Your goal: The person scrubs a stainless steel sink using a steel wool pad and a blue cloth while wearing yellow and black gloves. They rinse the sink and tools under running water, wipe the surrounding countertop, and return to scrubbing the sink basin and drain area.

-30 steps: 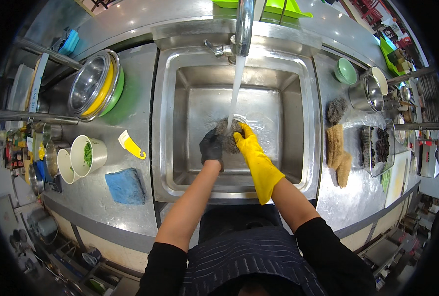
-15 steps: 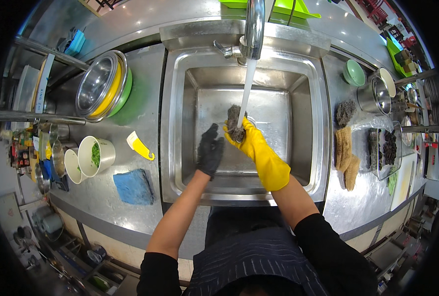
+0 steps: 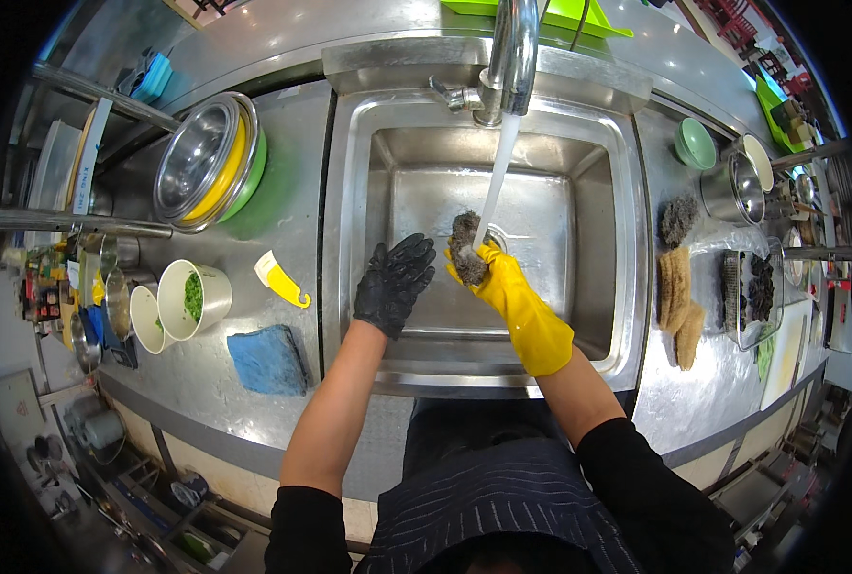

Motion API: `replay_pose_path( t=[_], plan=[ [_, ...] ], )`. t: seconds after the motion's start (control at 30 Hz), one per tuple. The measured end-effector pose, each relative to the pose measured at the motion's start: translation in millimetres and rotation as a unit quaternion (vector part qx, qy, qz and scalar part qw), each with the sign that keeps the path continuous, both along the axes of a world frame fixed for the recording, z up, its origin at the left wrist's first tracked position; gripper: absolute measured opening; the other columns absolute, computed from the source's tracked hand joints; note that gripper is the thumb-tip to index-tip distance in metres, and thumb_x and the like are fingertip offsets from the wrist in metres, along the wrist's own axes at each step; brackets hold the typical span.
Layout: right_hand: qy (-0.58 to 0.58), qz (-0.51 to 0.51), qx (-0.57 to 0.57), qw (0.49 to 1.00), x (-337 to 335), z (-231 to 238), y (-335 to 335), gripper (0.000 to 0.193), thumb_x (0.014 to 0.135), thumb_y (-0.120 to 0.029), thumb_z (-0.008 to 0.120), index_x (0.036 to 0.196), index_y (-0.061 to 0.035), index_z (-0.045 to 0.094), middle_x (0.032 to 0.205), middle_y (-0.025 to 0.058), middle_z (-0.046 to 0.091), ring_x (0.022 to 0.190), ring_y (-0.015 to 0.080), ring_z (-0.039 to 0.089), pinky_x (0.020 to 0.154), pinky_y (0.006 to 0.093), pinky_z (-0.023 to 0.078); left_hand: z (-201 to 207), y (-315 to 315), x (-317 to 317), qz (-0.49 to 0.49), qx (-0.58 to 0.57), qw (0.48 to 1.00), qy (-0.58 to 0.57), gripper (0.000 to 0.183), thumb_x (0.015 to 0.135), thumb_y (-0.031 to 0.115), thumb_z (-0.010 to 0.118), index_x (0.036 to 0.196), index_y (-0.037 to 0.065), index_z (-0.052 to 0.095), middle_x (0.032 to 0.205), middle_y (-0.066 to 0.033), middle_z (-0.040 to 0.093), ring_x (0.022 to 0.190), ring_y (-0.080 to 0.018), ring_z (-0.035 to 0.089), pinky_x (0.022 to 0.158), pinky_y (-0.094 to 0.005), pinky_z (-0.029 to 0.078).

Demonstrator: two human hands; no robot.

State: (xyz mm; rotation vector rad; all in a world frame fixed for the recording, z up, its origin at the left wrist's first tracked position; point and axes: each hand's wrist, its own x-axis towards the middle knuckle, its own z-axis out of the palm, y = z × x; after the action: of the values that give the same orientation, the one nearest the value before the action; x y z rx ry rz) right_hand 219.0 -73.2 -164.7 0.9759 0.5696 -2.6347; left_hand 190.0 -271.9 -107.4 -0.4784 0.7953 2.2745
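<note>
Grip of the left hand [image 3: 394, 285]: loose and wide, black-gloved, nothing held — left of the scouring pad [image 3: 467, 251], apart from it.
Grip of the right hand [image 3: 498, 283]: yellow-gloved, closed on the pad, so the nearer hand.
Pad's long axis: near to far, over the sink [image 3: 536, 225].
Water stream [image 3: 501, 172]: slants down at the pad's right edge.
Tap [image 3: 517, 62]: beyond the pad.

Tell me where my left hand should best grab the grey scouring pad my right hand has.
Probably the far left part of the grey scouring pad, coming from the left. That long side is uncovered, and the open left hand is on that side, while the yellow-gloved right hand grips from the right and below, with running water falling at the pad's right edge.
</note>
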Motion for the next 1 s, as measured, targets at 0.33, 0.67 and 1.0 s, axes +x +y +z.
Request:
replay_pose_path(
  t=[0.33,0.67,1.0],
  plan=[
    [-0.092,0.004,-0.025,0.995,5.4,-2.5,-7.1,0.034,0.092,-0.027,0.052,0.122,-0.0106,0.051,0.117,0.0144,0.058,0.102,0.0333,0.058,0.084,0.0501,0.050,-10.0,-21.0,-1.8,-0.063,-0.360,0.907,0.211,0.019,0.088,0.013,0.057,0.103,0.003,0.065,0.099,-0.0076,0.068,0.097,-0.0190,0.062,0.085,-0.0309,0.047],
    [-0.193,-0.002,0.116,0.974,-13.2,-23.9,-17.1,0.034,0.087,-0.022,0.060,0.119,-0.0109,0.052,0.105,0.0121,0.060,0.086,0.0301,0.061,0.072,0.0459,0.053,-12.0,-50.9,10.0,-0.105,-0.436,0.812,0.374,0.024,0.092,0.001,0.044,0.111,0.002,0.058,0.113,-0.0112,0.058,0.091,-0.0188,0.060,0.084,-0.0297,0.048],
    [-0.036,0.096,0.050,0.993,24.6,-99.3,3.8,0.027,0.090,-0.021,0.054,0.114,-0.0097,0.056,0.092,0.0078,0.064,0.072,0.0223,0.061,0.058,0.0384,0.051,-26.3,-48.0,5.8,-0.032,-0.414,0.808,0.417,0.026,0.093,0.004,0.045,0.118,0.001,0.053,0.112,-0.0108,0.059,0.094,-0.0165,0.057,0.082,-0.0282,0.047]
  ],
)
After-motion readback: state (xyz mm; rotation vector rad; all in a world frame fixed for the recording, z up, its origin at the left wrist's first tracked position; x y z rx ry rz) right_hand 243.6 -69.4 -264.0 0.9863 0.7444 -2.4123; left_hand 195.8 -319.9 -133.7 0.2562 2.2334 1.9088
